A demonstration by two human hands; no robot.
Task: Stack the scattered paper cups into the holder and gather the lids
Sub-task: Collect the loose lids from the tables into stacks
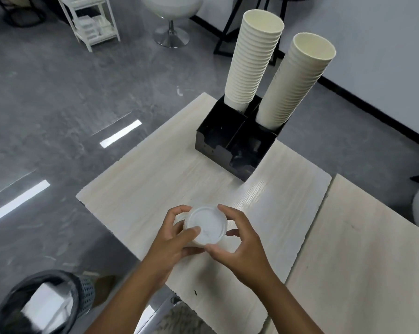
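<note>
Both hands are meeting over the near part of the pale wooden counter (155, 169), at about 6 o'clock in the view. The left hand (172, 242) is curling round a small stack of white plastic lids (206, 224) from the 9 o'clock side, its thumb lying on the top lid's rim. The right hand (242, 247) is cupping the same stack from the 3 o'clock side, fingers bent round the far edge and thumb reaching under the near edge. The lids are sitting between the two palms, just above or on the counter; which, I cannot tell.

At about 1 o'clock, the black holder (218, 138) is standing near the counter's far edge. Two tall stacks of cream paper cups are leaning out of its back compartments: the left stack (251, 61) and the right stack (292, 88), side by side. The holder's front compartments are looking dark.

At 7 o'clock, a bin (46, 302) with a dark liner is standing on the grey floor.
</note>
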